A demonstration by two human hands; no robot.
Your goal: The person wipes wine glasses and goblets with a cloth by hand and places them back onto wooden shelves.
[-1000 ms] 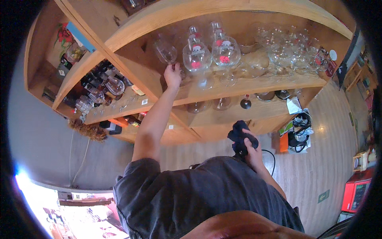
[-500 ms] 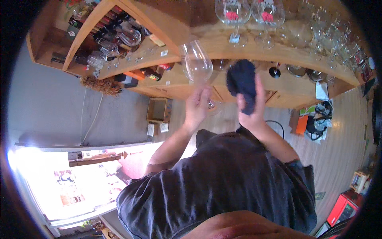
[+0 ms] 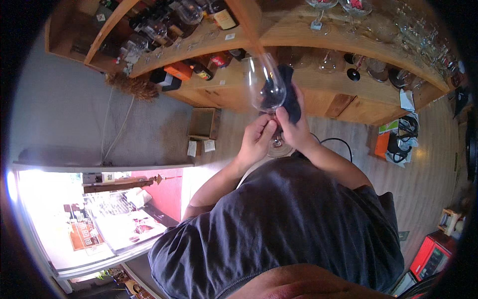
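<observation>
Beyond the wine glass (image 3: 266, 92), bottles (image 3: 222, 16) and glassware (image 3: 398, 32) crowd wooden shelves (image 3: 303, 41).

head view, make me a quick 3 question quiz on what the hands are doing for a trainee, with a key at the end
1. Which hand holds the dark cloth?
2. True or false: the wine glass is full of red wine.
3. Where does the left hand grip the glass? a) at the rim b) at the stem c) inside the bowl

Key: 1. The right hand. 2. False; it looks clear and empty. 3. b
</observation>
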